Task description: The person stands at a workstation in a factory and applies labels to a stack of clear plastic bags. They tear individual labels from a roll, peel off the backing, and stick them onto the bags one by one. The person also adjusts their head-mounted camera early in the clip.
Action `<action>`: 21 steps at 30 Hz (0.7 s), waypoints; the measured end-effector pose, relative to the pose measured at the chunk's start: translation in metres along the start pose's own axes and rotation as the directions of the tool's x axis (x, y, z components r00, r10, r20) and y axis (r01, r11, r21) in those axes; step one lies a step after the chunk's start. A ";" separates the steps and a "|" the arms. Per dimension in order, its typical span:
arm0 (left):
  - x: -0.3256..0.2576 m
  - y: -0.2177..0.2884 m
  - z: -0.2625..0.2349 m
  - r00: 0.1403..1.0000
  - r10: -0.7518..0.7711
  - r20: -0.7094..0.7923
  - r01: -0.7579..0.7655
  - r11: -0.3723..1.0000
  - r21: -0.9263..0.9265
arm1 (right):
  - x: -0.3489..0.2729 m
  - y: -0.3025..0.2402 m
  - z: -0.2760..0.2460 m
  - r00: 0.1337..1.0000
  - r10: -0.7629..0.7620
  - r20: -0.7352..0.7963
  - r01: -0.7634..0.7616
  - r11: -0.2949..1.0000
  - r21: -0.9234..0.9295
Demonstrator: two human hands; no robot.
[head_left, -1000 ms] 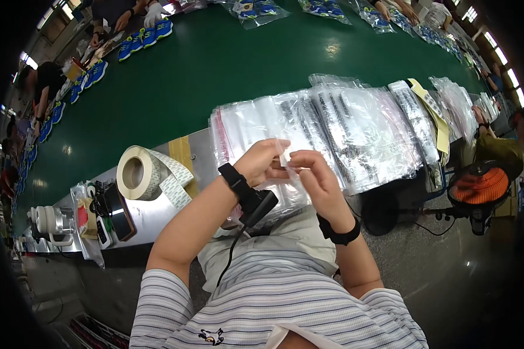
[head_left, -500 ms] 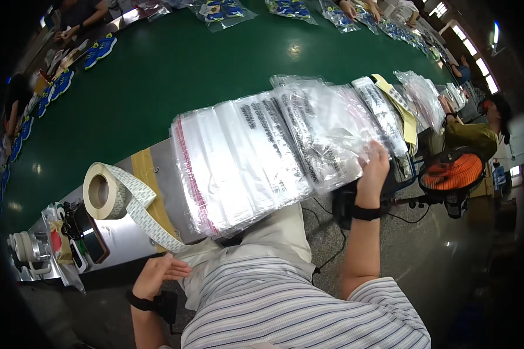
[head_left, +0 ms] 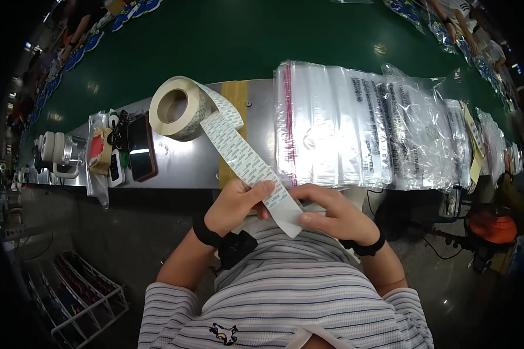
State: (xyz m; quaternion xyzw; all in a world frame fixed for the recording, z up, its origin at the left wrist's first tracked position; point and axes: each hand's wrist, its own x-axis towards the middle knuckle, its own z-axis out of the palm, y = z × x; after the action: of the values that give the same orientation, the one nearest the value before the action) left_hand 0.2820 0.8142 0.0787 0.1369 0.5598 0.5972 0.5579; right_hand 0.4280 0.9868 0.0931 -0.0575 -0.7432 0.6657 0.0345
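Note:
A roll of printed labels point(head_left: 172, 107) stands on the metal table edge, and its label strip point(head_left: 239, 154) runs down toward my lap. My left hand point(head_left: 236, 205) pinches the strip near its lower end, thumb on top. At the strip's other edge, my right hand point(head_left: 337, 216) has its thumb and bent forefinger closed on the blank white end; whether a label is lifting there I cannot tell. To the right of the strip lies a stack of clear plastic bags point(head_left: 326, 128) with a red band along one side.
Left of the roll lie a phone point(head_left: 141, 148), a white handheld device point(head_left: 116, 168) and a clear, white-lidded cup point(head_left: 67, 151). An orange fan point(head_left: 490, 225) stands at the lower right, a white rack point(head_left: 78, 296) at the lower left. People work around the green table point(head_left: 273, 35).
My right hand has left the plastic bags and come to the label strip. My left hand has risen and taken hold of the strip. The view has swung left.

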 end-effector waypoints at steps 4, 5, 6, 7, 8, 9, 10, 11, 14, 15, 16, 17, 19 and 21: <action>0.008 0.028 0.008 0.983 0.107 -0.147 -0.086 0.986 0.141 | 0.015 0.006 0.004 0.979 0.201 0.017 -0.200 0.956 0.214; 0.008 0.032 0.009 0.973 0.131 -0.190 -0.106 0.985 0.138 | 0.017 0.007 0.001 0.976 0.217 -0.004 -0.211 0.955 0.207; 0.003 0.036 0.009 0.886 0.306 -0.347 -0.120 0.876 0.467 | 0.016 0.008 0.000 0.966 0.250 -0.067 -0.239 0.961 0.136; -0.002 0.037 0.010 0.770 0.458 -0.443 -0.085 0.763 0.641 | 0.018 0.008 -0.002 0.971 0.219 -0.093 -0.211 0.973 0.089; -0.005 0.037 0.014 0.697 0.670 -0.255 -0.278 0.580 0.766 | 0.019 0.007 -0.002 0.974 0.189 -0.122 -0.184 0.982 0.045; -0.010 0.036 0.016 0.555 0.830 -0.057 -0.427 0.344 0.836 | 0.021 0.006 -0.001 0.967 0.206 -0.147 -0.209 0.978 -0.006; -0.008 0.033 0.020 0.638 0.770 -0.025 -0.411 0.368 0.834 | 0.024 0.005 0.001 0.985 0.096 -0.144 -0.091 0.995 0.044; -0.007 0.028 0.023 0.669 0.743 0.029 -0.441 0.366 0.819 | 0.027 0.005 0.004 0.991 0.031 -0.133 -0.021 0.997 0.077; 0.002 0.015 0.025 0.765 0.644 0.000 -0.463 0.549 0.696 | 0.033 0.006 0.009 0.989 -0.070 -0.126 0.068 0.997 -0.021; 0.007 0.013 0.024 0.809 0.588 -0.032 -0.441 0.642 0.627 | 0.034 0.006 0.009 0.983 -0.079 -0.165 0.065 0.994 -0.085; 0.010 0.012 0.022 0.851 0.514 -0.104 -0.404 0.769 0.496 | 0.034 0.007 0.009 0.987 -0.052 -0.150 0.045 0.998 -0.054; 0.012 0.013 0.018 0.866 0.495 -0.076 -0.384 0.753 0.534 | 0.032 0.008 0.008 0.986 -0.021 -0.163 0.016 0.999 -0.028; 0.015 0.018 0.013 0.869 0.495 -0.008 -0.396 0.704 0.590 | 0.027 0.009 0.007 0.981 0.071 -0.180 -0.070 0.998 0.011; 0.018 0.025 0.010 0.874 0.472 -0.110 -0.341 0.760 0.553 | 0.024 0.009 0.005 0.965 0.180 -0.192 -0.179 0.984 0.022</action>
State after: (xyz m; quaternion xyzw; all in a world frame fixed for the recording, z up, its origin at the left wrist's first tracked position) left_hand 0.2712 0.8404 0.0944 0.3265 0.7193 0.5439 0.2831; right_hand 0.4043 0.9855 0.0831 -0.1889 -0.7264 0.6592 0.0463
